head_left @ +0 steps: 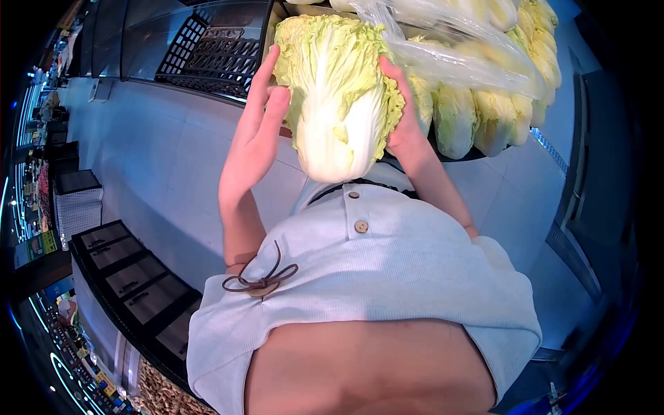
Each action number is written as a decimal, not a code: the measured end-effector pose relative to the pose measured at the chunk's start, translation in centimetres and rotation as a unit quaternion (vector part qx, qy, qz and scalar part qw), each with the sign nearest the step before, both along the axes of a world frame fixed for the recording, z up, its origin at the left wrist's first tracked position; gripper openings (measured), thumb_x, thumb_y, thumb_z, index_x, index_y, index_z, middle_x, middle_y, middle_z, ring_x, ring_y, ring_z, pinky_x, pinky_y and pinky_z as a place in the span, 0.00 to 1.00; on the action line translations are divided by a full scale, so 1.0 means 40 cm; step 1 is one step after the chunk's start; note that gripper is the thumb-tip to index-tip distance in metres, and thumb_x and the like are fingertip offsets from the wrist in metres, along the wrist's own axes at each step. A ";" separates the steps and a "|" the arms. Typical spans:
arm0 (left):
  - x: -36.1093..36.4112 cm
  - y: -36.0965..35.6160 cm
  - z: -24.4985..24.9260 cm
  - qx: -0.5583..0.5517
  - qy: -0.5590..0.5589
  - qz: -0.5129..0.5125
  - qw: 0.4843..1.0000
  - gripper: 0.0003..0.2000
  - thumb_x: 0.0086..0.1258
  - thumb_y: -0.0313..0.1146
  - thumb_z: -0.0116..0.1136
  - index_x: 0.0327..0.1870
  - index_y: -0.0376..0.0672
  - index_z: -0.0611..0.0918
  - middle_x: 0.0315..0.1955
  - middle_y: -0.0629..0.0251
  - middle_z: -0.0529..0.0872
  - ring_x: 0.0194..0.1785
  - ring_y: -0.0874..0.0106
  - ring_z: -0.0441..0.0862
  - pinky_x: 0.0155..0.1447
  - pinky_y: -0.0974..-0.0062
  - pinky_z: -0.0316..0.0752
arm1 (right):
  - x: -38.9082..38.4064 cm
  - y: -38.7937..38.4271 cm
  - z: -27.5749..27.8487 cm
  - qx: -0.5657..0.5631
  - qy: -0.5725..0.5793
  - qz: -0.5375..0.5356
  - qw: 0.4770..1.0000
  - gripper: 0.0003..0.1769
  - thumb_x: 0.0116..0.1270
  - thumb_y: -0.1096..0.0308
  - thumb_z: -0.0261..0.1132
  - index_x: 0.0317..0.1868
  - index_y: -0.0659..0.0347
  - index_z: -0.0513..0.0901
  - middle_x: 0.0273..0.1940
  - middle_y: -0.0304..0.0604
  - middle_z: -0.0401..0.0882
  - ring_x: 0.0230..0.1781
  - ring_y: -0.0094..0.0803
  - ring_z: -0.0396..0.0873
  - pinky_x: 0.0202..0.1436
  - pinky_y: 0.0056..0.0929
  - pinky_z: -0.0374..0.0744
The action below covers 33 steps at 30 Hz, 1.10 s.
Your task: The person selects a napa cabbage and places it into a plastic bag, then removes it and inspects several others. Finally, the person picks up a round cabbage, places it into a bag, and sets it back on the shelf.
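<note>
A large napa cabbage point(337, 104), pale green at its leafy top and white at its base, is held upright in front of my body. My left hand point(259, 128) presses against its left side, fingers stretched upward. On the right side my right hand point(403, 107) wraps round the leaves, its fingers partly hidden behind them. Behind and to the right, several more cabbages point(455, 123) lie in a display, some partly under clear plastic film point(467, 66).
A black slatted crate point(207, 59) stands at the upper left beside the display. Dark cabinets point(135, 283) run along the lower left, above a heap of small brown items point(166, 391). A box with a dark top point(77, 200) is at the far left. Grey floor point(152, 149) lies between.
</note>
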<state>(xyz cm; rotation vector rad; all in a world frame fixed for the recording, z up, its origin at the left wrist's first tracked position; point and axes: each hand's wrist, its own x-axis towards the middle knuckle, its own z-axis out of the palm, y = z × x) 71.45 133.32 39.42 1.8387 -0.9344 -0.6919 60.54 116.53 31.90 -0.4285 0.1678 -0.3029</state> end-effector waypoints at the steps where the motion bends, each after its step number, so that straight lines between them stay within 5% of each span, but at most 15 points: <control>1: 0.006 -0.007 -0.018 -0.021 0.034 0.013 0.999 0.36 0.76 0.64 0.34 0.77 0.50 0.55 0.63 0.53 0.69 0.62 0.65 0.69 0.58 0.70 0.71 | -0.004 -0.001 0.009 0.001 0.002 -0.005 1.000 0.34 0.69 0.46 0.58 0.66 0.60 0.71 0.61 0.46 0.77 0.59 0.37 0.77 0.65 0.39 0.73; 8: 0.016 -0.037 -0.129 -0.107 0.393 -0.005 0.913 0.47 0.65 0.73 0.44 0.75 0.44 0.57 0.71 0.57 0.66 0.71 0.62 0.66 0.70 0.57 0.68 | -0.023 -0.001 0.042 -0.024 -0.005 -0.036 0.999 0.32 0.67 0.48 0.62 0.63 0.64 0.73 0.56 0.48 0.80 0.54 0.35 0.81 0.59 0.38 0.79; 11: 0.067 -0.032 -0.249 -0.259 0.556 -0.106 0.783 0.48 0.63 0.71 0.51 0.75 0.44 0.58 0.69 0.58 0.68 0.68 0.60 0.71 0.68 0.56 0.71 | -0.033 0.008 0.069 -0.107 0.011 -0.032 0.994 0.35 0.64 0.48 0.68 0.62 0.65 0.73 0.56 0.48 0.79 0.55 0.35 0.80 0.59 0.35 0.79; 12: 0.043 -0.041 -0.222 -0.232 0.451 -0.043 0.861 0.49 0.60 0.69 0.56 0.75 0.43 0.58 0.69 0.59 0.68 0.69 0.60 0.70 0.67 0.57 0.72 | -0.041 0.018 0.091 -0.143 0.047 -0.039 0.988 0.35 0.63 0.48 0.69 0.62 0.65 0.73 0.56 0.48 0.78 0.55 0.36 0.79 0.59 0.35 0.79; 15: -0.002 -0.048 -0.204 -0.246 0.391 -0.009 0.887 0.52 0.55 0.71 0.59 0.75 0.44 0.58 0.70 0.59 0.67 0.70 0.60 0.68 0.71 0.59 0.68 | -0.069 0.015 0.129 -0.304 0.072 -0.063 0.948 0.41 0.59 0.46 0.72 0.64 0.66 0.71 0.62 0.55 0.68 0.65 0.44 0.68 0.68 0.41 0.69; 18: -0.012 -0.053 -0.203 -0.258 0.346 -0.035 0.901 0.52 0.54 0.70 0.60 0.74 0.45 0.59 0.70 0.57 0.66 0.69 0.59 0.68 0.70 0.58 0.68 | -0.106 -0.024 0.143 -0.610 0.121 -0.112 0.775 0.47 0.57 0.40 0.71 0.67 0.67 0.69 0.67 0.62 0.59 0.72 0.51 0.53 0.75 0.43 0.55; 21: -0.011 -0.075 -0.182 -0.264 0.312 -0.046 0.912 0.49 0.54 0.67 0.62 0.73 0.45 0.60 0.68 0.55 0.68 0.67 0.57 0.70 0.69 0.58 0.69 | -0.160 -0.063 0.170 -0.684 0.104 -0.127 0.711 0.47 0.55 0.36 0.71 0.64 0.65 0.73 0.66 0.62 0.59 0.72 0.51 0.51 0.75 0.42 0.56; 22: -0.010 -0.085 -0.173 -0.268 0.302 -0.047 0.914 0.49 0.55 0.66 0.62 0.73 0.44 0.61 0.68 0.54 0.68 0.67 0.57 0.70 0.68 0.57 0.69 | -0.178 -0.084 0.164 -0.749 0.090 -0.195 0.627 0.40 0.61 0.39 0.67 0.62 0.65 0.76 0.62 0.58 0.66 0.66 0.47 0.62 0.71 0.38 0.62; 25: -0.002 -0.124 -0.136 -0.285 0.265 -0.047 0.920 0.46 0.55 0.62 0.64 0.71 0.44 0.62 0.66 0.52 0.70 0.65 0.55 0.72 0.67 0.57 0.70 | -0.223 -0.166 0.207 -0.540 0.058 -0.177 0.821 0.32 0.69 0.45 0.62 0.58 0.66 0.79 0.51 0.52 0.76 0.54 0.40 0.74 0.62 0.33 0.70; 27: -0.001 -0.163 -0.108 -0.297 0.238 -0.055 0.923 0.45 0.55 0.60 0.65 0.70 0.44 0.63 0.65 0.50 0.71 0.64 0.54 0.73 0.65 0.56 0.71 | -0.223 -0.241 0.152 -0.684 0.200 -0.281 0.643 0.24 0.76 0.54 0.54 0.58 0.66 0.79 0.46 0.50 0.79 0.47 0.44 0.77 0.56 0.36 0.73; 29: -0.008 -0.215 -0.081 -0.304 0.209 -0.082 0.926 0.43 0.55 0.58 0.66 0.69 0.44 0.64 0.64 0.49 0.72 0.63 0.53 0.74 0.64 0.56 0.72 | -0.236 -0.286 0.121 -0.748 0.377 -0.314 0.447 0.22 0.78 0.58 0.50 0.61 0.64 0.76 0.54 0.54 0.77 0.55 0.50 0.75 0.60 0.41 0.72; 30: -0.018 -0.247 -0.071 -0.301 0.193 -0.108 0.928 0.43 0.55 0.56 0.67 0.69 0.44 0.65 0.64 0.48 0.72 0.62 0.52 0.75 0.64 0.56 0.72 | -0.240 -0.301 0.111 -0.715 0.409 -0.286 0.489 0.24 0.77 0.59 0.50 0.68 0.60 0.68 0.61 0.54 0.73 0.57 0.56 0.73 0.61 0.42 0.73; 33: -0.058 -0.358 -0.054 -0.294 0.120 -0.210 0.925 0.40 0.56 0.53 0.69 0.68 0.44 0.67 0.63 0.46 0.73 0.60 0.50 0.76 0.62 0.55 0.73 | -0.248 -0.313 0.081 -0.675 0.357 -0.358 0.538 0.34 0.73 0.62 0.55 0.74 0.62 0.54 0.60 0.60 0.71 0.45 0.59 0.78 0.53 0.50 0.76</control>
